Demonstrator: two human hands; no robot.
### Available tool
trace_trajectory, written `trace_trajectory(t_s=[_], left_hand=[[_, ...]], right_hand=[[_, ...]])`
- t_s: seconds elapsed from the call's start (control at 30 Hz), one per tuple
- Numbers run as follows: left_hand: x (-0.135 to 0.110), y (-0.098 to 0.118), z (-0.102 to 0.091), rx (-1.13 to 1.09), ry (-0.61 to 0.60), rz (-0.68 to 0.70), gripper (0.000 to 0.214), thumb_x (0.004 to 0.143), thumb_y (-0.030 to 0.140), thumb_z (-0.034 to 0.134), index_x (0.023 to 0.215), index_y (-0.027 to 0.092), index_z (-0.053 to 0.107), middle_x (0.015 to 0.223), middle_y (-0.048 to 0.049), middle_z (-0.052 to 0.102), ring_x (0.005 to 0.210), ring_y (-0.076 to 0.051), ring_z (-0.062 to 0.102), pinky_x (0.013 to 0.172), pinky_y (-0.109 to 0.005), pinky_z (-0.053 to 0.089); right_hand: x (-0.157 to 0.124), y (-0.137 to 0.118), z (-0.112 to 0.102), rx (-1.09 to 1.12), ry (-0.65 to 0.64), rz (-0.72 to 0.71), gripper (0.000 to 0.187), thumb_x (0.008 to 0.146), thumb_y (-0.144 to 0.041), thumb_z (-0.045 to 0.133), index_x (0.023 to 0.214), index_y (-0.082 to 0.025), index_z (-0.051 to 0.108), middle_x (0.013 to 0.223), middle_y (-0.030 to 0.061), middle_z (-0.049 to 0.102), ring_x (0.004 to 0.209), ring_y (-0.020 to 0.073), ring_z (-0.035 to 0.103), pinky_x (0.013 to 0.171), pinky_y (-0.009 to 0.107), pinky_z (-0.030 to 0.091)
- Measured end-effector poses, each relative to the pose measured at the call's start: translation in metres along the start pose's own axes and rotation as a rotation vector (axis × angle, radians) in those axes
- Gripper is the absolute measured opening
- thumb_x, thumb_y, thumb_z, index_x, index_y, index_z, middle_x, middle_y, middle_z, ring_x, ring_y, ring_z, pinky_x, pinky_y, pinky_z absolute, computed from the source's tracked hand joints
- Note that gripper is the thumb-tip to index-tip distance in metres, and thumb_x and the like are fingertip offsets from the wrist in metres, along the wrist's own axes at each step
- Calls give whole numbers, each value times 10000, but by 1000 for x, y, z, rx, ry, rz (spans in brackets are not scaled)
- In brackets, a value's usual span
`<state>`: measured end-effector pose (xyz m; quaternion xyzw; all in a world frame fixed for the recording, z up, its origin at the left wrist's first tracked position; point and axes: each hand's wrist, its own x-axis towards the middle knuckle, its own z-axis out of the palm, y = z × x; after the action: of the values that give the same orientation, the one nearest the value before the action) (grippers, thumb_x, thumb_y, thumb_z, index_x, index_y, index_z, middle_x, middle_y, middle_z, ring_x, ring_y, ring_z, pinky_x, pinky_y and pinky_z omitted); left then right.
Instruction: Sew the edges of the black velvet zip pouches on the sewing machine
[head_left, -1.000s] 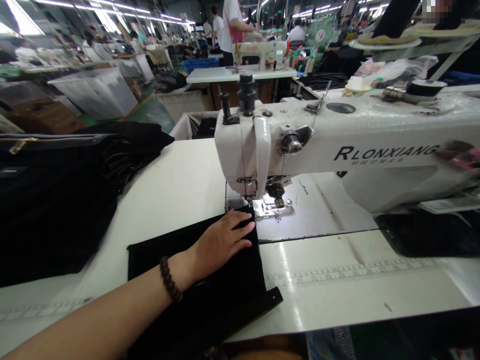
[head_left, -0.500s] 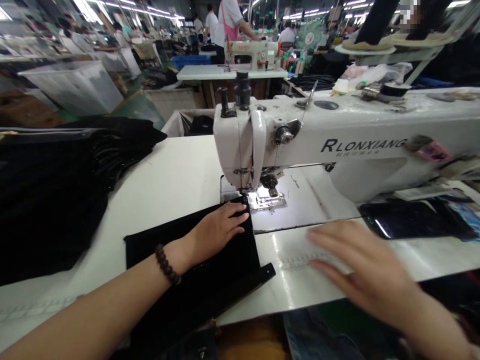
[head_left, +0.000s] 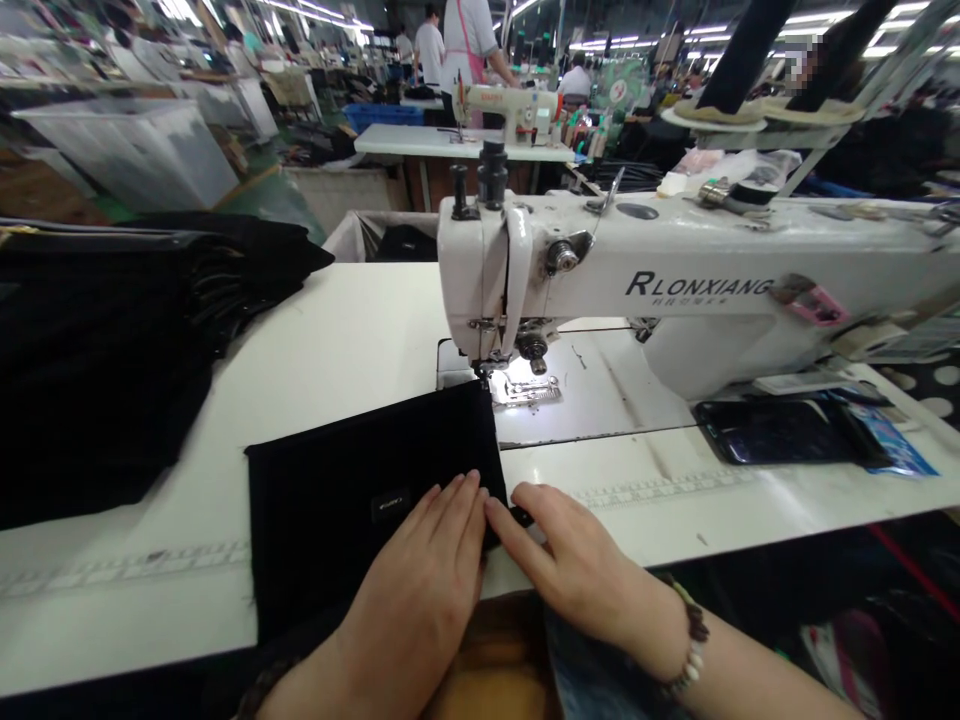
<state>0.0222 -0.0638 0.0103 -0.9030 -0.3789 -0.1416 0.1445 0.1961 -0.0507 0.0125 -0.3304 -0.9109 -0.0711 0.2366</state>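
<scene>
A flat black fabric piece (head_left: 322, 500) with a small dark label (head_left: 391, 505) lies on the white sewing table, its far right corner under the presser foot (head_left: 484, 380) of the sewing machine (head_left: 585, 260). My left hand (head_left: 427, 570) rests on the near right part of the fabric, fingers stretched out flat and side by side. Right beside it, my right hand (head_left: 577, 560) has thumb and fingers closed around a narrow black strip at the fabric's right edge. Part of that strip is hidden by the fingers.
A thick pile of black fabric pieces (head_left: 97, 370) covers the table's left side. A phone (head_left: 780, 432) lies at the right beneath the machine arm. Printed ruler markings (head_left: 675, 485) run near the front edge. Behind stand a fabric bin (head_left: 360, 238) and another machine (head_left: 510, 110).
My left hand has slid back from the presser foot toward the near edge, uncovering the label. My right hand has moved left from over the table to the strip and closed on it.
</scene>
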Motion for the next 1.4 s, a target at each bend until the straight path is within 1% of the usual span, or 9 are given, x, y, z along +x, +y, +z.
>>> trace_trajectory(t_s=[0.13,0.23,0.33,0.5,0.7,0.83,1.07,1.23,1.4], left_hand=[[4,0,-4,28,84,-30,341,799,40,293,1039,-21,529,1059,-209,609,943,-256,607,776,-353,513],[7,-1,-9,46,134,-64,347,801,28,281,1043,-15,527,1048,-201,616,922,-248,613,762,-349,511],[11,-3,-13,33,169,-78,341,807,17,283,1025,-12,543,1037,-193,623,913,-249,614,765,-352,501],[10,-5,-14,-86,151,18,368,817,15,259,996,26,580,1059,-146,626,960,-223,593,808,-317,476],[0,-2,-2,-133,17,66,384,802,54,277,1055,51,565,1132,-129,590,1054,-220,534,907,-325,404],[2,-6,7,-116,-53,104,393,774,43,286,1034,49,582,1116,-131,600,1037,-222,546,905,-317,401],[17,-25,24,-94,-77,186,384,748,12,311,1018,34,584,1094,-138,610,1028,-212,554,907,-305,405],[30,-43,30,-82,-58,214,366,773,-9,295,1000,12,581,1072,-155,615,1019,-204,561,909,-297,410],[45,-61,35,-137,-72,251,342,797,10,299,980,7,588,1045,-153,628,1005,-196,570,894,-292,436]], right_hand=[[6,6,1,-14,60,-59,249,864,-80,362,1009,-53,563,805,95,578,627,154,449,567,281,402],[11,11,-3,-21,133,-128,257,840,-73,382,1016,-33,565,891,118,598,672,169,480,585,304,405],[14,14,-9,-55,139,-165,254,826,-71,399,1004,-20,573,936,136,607,719,189,511,593,316,409],[8,8,-13,-36,95,-180,257,817,-44,364,935,1,589,824,157,628,658,200,520,535,312,393],[-4,1,-11,6,17,-141,284,809,-11,341,968,18,575,805,162,630,686,214,535,572,328,401],[-4,4,-5,29,-75,-122,291,794,-5,330,940,-10,582,768,138,614,685,206,529,582,323,388],[16,18,6,-60,-277,-110,166,724,-41,441,777,-113,580,695,75,572,591,181,465,533,315,329],[35,29,9,-79,-277,-123,146,678,-25,474,713,-126,574,631,51,550,544,171,440,502,306,307],[50,43,16,-102,-287,-150,143,690,-34,464,689,-131,568,597,46,541,507,159,427,473,295,273]])
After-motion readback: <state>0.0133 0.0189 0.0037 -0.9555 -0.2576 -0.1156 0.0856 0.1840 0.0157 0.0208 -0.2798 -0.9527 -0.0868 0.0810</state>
